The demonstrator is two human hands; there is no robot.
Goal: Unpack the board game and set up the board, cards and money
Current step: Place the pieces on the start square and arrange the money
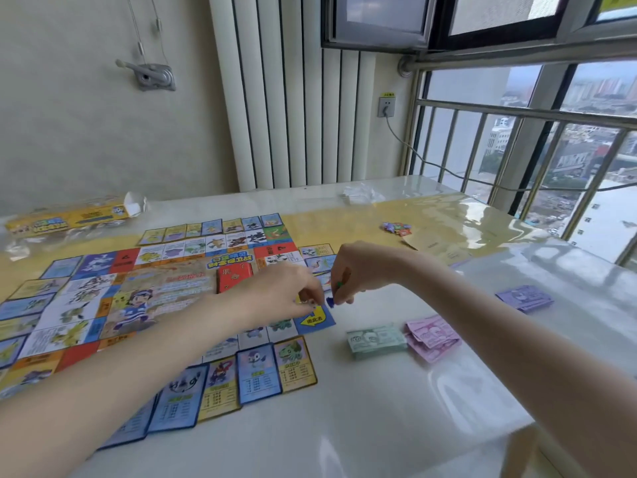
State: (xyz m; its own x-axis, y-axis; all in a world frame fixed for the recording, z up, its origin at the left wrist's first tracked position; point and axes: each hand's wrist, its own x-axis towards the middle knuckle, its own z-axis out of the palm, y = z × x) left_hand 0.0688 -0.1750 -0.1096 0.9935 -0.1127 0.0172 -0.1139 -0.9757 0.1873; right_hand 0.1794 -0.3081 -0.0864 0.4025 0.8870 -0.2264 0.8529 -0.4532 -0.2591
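Both forearms reaching over the card row; left hand and right hand each pinching a small token above the board start corner. Money stacked beside. Risk: sleeve-level drag scattering cards, token tipping off thin paper.

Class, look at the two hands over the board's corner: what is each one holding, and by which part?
The right hand pinches a small green piece near its top. The left hand fingers a small blue piece; the exact hold cannot be told.
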